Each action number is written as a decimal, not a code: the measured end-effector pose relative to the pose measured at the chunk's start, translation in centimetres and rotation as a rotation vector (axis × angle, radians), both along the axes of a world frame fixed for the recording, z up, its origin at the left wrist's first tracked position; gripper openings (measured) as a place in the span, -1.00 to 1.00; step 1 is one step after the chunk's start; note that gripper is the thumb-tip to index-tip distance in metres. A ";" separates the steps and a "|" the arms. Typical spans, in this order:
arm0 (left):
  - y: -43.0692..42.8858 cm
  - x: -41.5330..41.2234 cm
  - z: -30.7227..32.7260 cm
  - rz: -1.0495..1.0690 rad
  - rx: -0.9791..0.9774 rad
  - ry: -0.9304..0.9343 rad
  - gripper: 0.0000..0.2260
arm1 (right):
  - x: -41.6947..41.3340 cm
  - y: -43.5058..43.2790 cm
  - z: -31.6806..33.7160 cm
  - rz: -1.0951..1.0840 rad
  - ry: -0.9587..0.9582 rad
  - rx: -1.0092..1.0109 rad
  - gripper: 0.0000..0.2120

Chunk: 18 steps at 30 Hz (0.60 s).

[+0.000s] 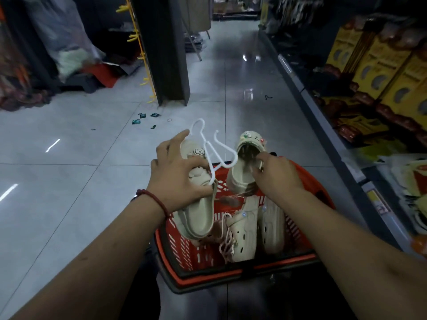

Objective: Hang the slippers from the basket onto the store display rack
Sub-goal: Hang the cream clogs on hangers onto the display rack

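My left hand point(178, 176) grips a cream slipper point(196, 218) and a white plastic hanger point(208, 146) above the red basket point(305, 181). A second cream slipper point(240, 176), with small charms on its toe, is held by its opening in my right hand point(275, 174). The hanger's hooks stick up between the two slippers. More cream slippers point(245, 234) lie in the basket, one with a pinkish hanger on it. A yellow display rack point(144, 58) with hooks runs up the dark pillar point(166, 54) ahead on the left.
Shelves with yellow boxed goods point(374, 72) line the right side of the aisle. Small green tags point(141, 118) litter the grey tiled floor near the pillar. Bagged goods and red items pile up at the far left point(69, 49).
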<state>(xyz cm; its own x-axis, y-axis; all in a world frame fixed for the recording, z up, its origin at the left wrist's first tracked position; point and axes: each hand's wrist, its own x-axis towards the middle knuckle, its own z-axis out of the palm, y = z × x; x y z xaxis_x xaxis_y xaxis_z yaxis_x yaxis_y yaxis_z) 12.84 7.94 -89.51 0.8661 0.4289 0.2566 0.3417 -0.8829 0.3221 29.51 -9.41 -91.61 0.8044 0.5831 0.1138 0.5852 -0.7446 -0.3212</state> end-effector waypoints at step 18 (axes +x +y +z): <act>-1.0 3.9 -0.8 -0.123 0.303 0.378 -0.23 | 2.0 0.9 0.2 0.053 -0.032 0.026 -0.54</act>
<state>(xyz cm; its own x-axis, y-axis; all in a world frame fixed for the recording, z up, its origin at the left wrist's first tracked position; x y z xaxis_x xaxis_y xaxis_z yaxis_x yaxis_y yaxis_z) 16.75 6.92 -90.28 0.9621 0.2724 0.0125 0.2725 -0.9587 -0.0812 31.55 -8.47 -91.45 0.7683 0.6210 0.1551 0.6338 -0.7041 -0.3204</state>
